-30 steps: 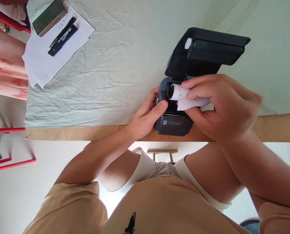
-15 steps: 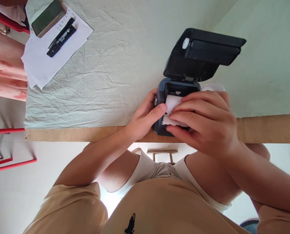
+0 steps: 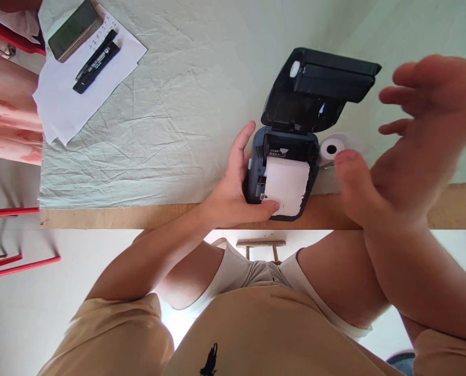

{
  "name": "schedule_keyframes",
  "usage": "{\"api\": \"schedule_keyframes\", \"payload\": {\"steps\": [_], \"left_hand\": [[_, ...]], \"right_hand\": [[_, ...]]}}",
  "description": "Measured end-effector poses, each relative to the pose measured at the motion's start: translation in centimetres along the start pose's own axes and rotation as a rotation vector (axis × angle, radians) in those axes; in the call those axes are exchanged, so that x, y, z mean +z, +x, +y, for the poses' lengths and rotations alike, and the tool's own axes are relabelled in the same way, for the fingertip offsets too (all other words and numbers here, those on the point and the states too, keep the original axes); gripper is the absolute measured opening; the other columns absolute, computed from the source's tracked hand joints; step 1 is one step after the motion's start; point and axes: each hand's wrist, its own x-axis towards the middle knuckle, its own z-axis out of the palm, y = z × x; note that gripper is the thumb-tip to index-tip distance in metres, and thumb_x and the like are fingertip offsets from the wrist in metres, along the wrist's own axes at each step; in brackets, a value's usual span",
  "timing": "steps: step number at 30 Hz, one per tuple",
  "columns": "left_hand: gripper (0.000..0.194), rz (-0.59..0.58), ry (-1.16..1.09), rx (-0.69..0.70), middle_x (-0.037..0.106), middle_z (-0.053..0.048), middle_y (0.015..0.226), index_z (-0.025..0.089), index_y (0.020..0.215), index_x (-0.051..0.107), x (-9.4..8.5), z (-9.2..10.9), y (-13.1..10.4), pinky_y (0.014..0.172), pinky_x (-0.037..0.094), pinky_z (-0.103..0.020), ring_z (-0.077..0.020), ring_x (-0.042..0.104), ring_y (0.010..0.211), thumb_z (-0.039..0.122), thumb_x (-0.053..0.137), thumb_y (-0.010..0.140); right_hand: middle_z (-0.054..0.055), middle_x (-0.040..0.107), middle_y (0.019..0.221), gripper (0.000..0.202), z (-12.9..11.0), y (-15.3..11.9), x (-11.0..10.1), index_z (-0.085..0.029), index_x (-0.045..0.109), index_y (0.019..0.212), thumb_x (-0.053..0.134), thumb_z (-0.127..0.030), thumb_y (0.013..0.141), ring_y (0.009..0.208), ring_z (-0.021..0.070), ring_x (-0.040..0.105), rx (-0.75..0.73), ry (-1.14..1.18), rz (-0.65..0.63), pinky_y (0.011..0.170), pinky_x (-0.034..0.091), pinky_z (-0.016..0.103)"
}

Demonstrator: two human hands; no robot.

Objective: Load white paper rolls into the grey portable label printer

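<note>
A small dark portable thermal printer (image 3: 253, 156) lies at the table's front edge with its black lid (image 3: 295, 104) swung up and back. White paper (image 3: 290, 180) lies in its bay, with a torn edge toward me. My left hand (image 3: 233, 190) grips the printer at its left side, the thumb pressing on the paper's near left end. My right hand (image 3: 409, 151) is raised to the right of the printer, empty, its fingers apart and somewhat blurred. A white paper roll with a dark core (image 3: 331, 150) stands against the printer's right side, near my right thumb.
At the table's far left lie white sheets (image 3: 95, 104), bearing a black pen and marker (image 3: 96, 67) and a phone-like device (image 3: 74, 30). The wooden table edge (image 3: 139, 218) runs in front of me. Red metal legs (image 3: 21, 267) stand on the floor at left.
My right hand has let go of the paper and moved away to the right, opening. The paper now lies flat over the bay. My left thumb has shifted down onto its near end.
</note>
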Motion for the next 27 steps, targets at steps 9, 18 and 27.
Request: {"api": "schedule_keyframes", "payload": {"steps": [9, 18, 27], "left_hand": [[0.144, -0.022, 0.045, 0.042, 0.073, -0.017, 0.184, 0.039, 0.204, 0.026, -0.4, -0.2, 0.5, 0.111, 0.077, -0.050, -0.0360, 0.089, 0.136, 0.054, 0.114, 0.090], [0.134, -0.080, -0.032, 0.145, 0.067, -0.012, 0.190, 0.049, 0.195, 0.042, -1.4, -1.9, 0.7, 0.128, 0.074, -0.062, -0.0466, 0.079, 0.164, 0.070, 0.115, 0.085], [0.084, -0.104, 0.022, 0.136, 0.087, -0.009, 0.135, 0.033, 0.159, 0.081, -1.4, -1.0, 0.6, 0.096, 0.070, -0.039, -0.0307, 0.084, 0.118, 0.089, 0.098, 0.100]], "right_hand": [[0.008, 0.085, 0.141, 0.049, 0.8, -0.1, 1.4, -0.045, 0.071, 0.170, 0.059, -0.063, 0.126, 0.140, 0.0386, 0.087, -0.264, -0.032, 0.044, 0.119, 0.074, 0.066], [0.006, 0.089, 0.135, 0.019, 1.2, -1.2, 1.9, -0.033, 0.084, 0.136, 0.083, -0.042, 0.119, 0.141, 0.0372, 0.087, -0.357, -0.019, 0.024, 0.118, 0.068, 0.057], [0.017, 0.087, 0.162, 0.067, 1.7, -1.6, -0.4, -0.035, 0.062, 0.186, 0.065, -0.062, 0.124, 0.183, 0.0533, 0.064, -0.219, -0.228, -0.347, 0.133, 0.058, 0.071]]}}
